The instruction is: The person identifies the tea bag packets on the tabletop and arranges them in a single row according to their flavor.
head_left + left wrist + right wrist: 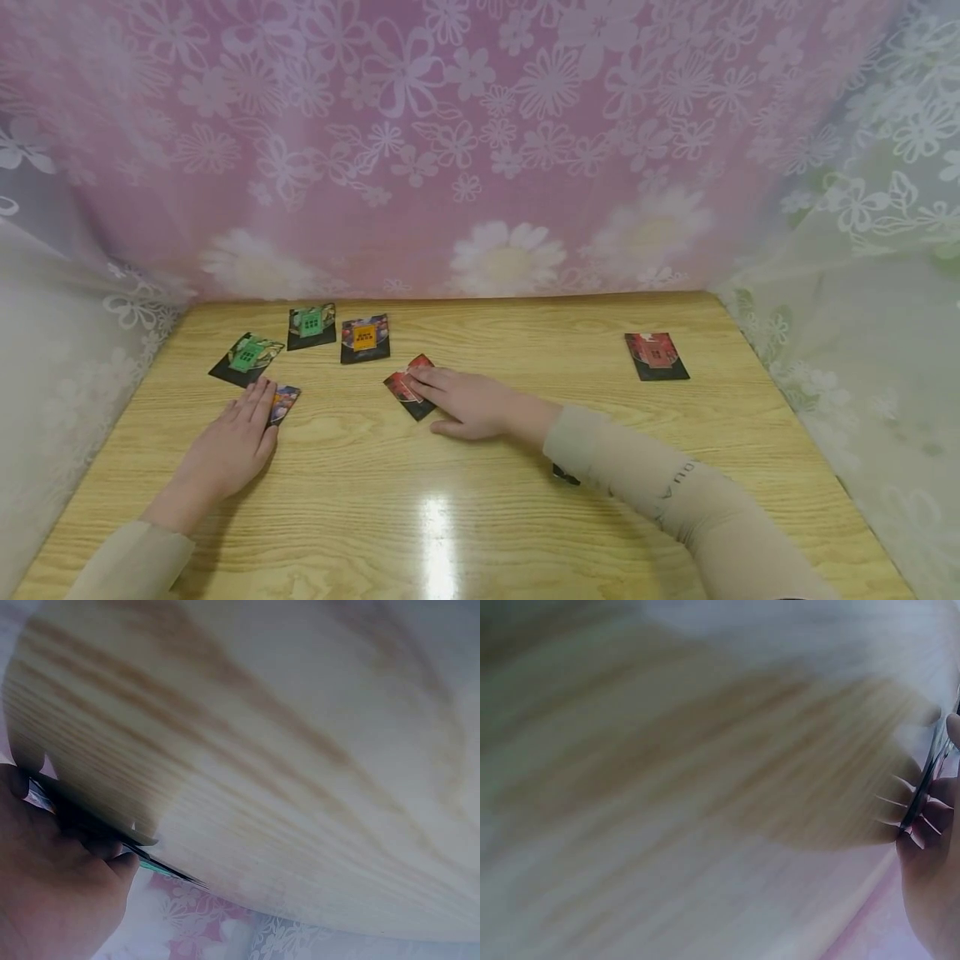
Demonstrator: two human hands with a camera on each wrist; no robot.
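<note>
My left hand [228, 446] lies flat with straight fingers over a small dark packet with purple and orange print [285, 403], covering most of it. Just beyond the fingertips is a tilted black packet with a green label [246, 357]. Near the table's middle, my right hand [472, 406] rests its outstretched fingers on a red and black packet [414, 403], which sits askew and is partly covered. In the left wrist view the left hand [60, 885] is seen from the side against the packet's edge; the right wrist view shows the right hand [934, 855] likewise.
Behind the left hand are another green-labelled packet [312, 326] and an orange-labelled packet [365, 339]. A red packet [657, 357] lies far right. Under the right sleeve a black corner [566, 475] peeks out. Pink floral cloth [465, 150] hangs behind the wooden table [525, 333].
</note>
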